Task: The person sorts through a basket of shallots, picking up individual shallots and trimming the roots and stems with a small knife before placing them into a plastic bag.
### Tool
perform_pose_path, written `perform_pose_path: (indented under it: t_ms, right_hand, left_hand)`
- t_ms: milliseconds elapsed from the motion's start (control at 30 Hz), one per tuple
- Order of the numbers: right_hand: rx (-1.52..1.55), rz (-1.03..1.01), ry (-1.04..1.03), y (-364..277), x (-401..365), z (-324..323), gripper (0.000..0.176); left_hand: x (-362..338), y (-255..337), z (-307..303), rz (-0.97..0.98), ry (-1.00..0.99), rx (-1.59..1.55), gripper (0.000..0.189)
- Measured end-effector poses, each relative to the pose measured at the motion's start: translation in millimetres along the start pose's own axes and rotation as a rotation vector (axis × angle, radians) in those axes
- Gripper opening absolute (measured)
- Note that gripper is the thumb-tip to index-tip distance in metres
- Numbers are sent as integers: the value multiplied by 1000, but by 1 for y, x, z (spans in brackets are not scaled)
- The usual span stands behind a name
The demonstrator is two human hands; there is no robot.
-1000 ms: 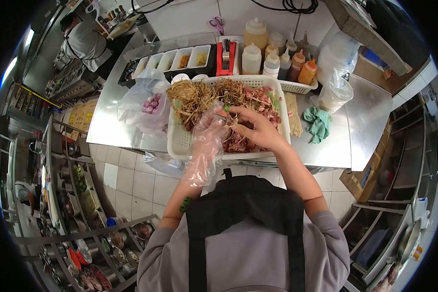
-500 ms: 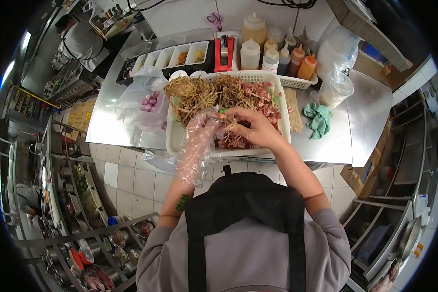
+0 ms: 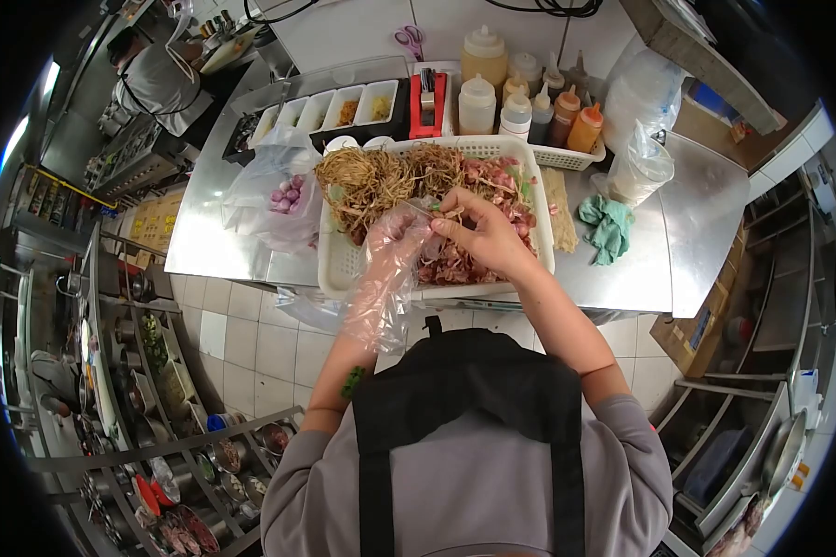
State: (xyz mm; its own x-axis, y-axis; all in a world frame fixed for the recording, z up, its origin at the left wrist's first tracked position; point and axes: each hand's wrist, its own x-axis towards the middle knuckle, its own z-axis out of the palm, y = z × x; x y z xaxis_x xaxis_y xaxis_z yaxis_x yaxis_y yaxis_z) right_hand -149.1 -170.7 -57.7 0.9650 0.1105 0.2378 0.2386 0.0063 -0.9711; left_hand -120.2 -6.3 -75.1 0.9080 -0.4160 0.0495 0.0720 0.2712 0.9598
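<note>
R hand [image 3: 489, 239] pinches strands [image 3: 441, 213] — prob. noodles.

Blurred: left hand [image 3: 398, 239] in glove [image 3: 376, 302]; bit [image 3: 444, 215] in right hand [image 3: 481, 239] fingers too small to ID (basket [image 3: 339, 269] floor partly hidden by hands)

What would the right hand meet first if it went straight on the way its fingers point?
Probably the brown strands heaped in the white basket, up-left of the right hand, which pinches a tuft of them. Depth is unclear.
</note>
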Motion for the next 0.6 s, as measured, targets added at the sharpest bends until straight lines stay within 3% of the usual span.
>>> perform_pose_path:
  t_ms: [67, 133, 233, 333, 433, 600]
  right_hand:
    - [26, 2, 40, -2, 2, 2, 23]
    - [-294, -130, 196, -6, 1, 4, 25]
    - [-401, -156, 202, -9, -2, 6, 27]
    - [-349, 3, 156, -19, -7, 11, 27]
    - [-327, -109, 201, -9, -7, 17, 26]
    - [-332, -129, 203, -12, -11, 20, 23]
  left_hand:
    - [0, 4, 8, 6, 38, -83, 22]
    - [0, 2, 11, 8, 77, -169, 21]
    - [0, 1, 14, -76, 225, -113, 22]
    - [-3, 10, 23, -40, 318, -138, 18]
    - [-7, 12, 29, -26, 336, -193, 15]
    - [-6, -1, 26, 57, 344, -131, 19]
